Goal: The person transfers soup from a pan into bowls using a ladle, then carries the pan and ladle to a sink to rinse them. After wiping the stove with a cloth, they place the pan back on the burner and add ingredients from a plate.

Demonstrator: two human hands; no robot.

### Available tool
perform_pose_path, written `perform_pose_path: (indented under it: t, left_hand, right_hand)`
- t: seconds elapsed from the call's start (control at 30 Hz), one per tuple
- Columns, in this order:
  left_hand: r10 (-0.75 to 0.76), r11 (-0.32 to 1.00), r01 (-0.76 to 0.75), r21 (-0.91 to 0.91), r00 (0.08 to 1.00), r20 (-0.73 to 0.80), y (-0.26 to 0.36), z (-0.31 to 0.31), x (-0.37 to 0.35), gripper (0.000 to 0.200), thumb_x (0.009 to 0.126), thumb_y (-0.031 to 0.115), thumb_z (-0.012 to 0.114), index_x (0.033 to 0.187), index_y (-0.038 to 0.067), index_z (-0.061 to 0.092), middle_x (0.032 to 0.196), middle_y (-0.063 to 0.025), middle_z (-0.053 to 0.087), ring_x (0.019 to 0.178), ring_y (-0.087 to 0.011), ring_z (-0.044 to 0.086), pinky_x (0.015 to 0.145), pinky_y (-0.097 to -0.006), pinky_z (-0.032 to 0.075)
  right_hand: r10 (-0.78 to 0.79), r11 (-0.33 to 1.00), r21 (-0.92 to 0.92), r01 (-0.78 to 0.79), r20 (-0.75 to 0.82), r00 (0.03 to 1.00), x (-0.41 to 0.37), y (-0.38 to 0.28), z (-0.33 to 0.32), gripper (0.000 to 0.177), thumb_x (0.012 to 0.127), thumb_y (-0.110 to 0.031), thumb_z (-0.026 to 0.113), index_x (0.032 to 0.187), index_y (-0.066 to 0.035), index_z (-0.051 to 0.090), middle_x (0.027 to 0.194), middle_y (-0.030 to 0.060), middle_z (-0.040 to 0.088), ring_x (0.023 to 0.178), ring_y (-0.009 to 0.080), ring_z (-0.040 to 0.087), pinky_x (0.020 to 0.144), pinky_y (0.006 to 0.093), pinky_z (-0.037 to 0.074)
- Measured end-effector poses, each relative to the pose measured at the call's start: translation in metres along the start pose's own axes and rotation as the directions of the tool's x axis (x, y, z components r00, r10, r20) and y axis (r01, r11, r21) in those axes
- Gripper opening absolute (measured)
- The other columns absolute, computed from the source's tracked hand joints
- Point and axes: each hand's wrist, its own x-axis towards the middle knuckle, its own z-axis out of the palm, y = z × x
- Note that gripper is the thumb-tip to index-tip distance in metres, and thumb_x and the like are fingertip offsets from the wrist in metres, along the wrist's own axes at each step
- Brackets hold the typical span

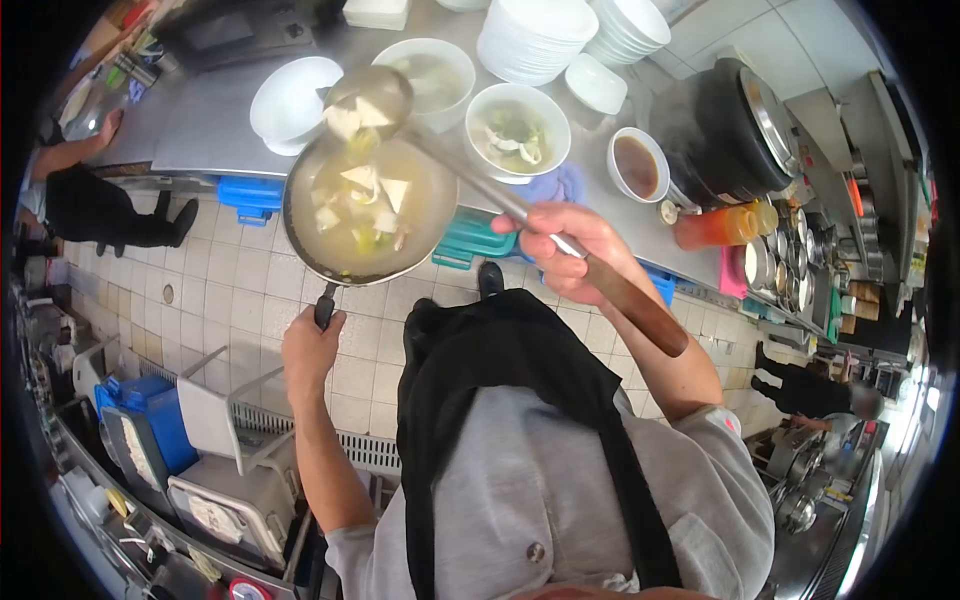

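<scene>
My left hand (308,343) grips the black handle of a metal wok (300,232) filled with pale soup, tofu pieces and greens, held above the tiled floor. My right hand (563,240) holds a long ladle by its wooden handle (634,305). The ladle bowl (366,102) carries tofu and broth and hangs over the wok's far rim. Just beyond it on the steel counter (200,120) stand an empty white bowl (290,100) and two white bowls with soup in them (432,68) (517,128).
Stacks of white bowls (535,35) and a small bowl of brown sauce (637,165) sit on the counter. A black pot (735,130), an orange bottle (715,227) and metal containers are at right. Other people stand at the far left (85,200) and lower right (815,392).
</scene>
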Motion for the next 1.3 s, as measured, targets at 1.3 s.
perform_pose_path:
  t: [1.3]
  left_hand:
    - [0.036, 0.999, -0.037, -0.016, 0.997, -0.073, -0.01, 0.009, -0.003, 0.041, 0.09, 0.041, 0.075, 0.093, 0.0, 0.068, 0.08, -0.0228, 0.069, 0.08, -0.0437, 0.068, 0.069, -0.0507, 0.05]
  right_hand:
    - [-0.194, 0.534, -0.837, -0.116, -0.255, 0.947, -0.004, 0.045, -0.021, 0.022, 0.097, -0.012, 0.064, 0.114, 0.002, 0.064, 0.074, 0.0002, 0.055, 0.051, 0.008, 0.05, 0.046, 0.0257, 0.039]
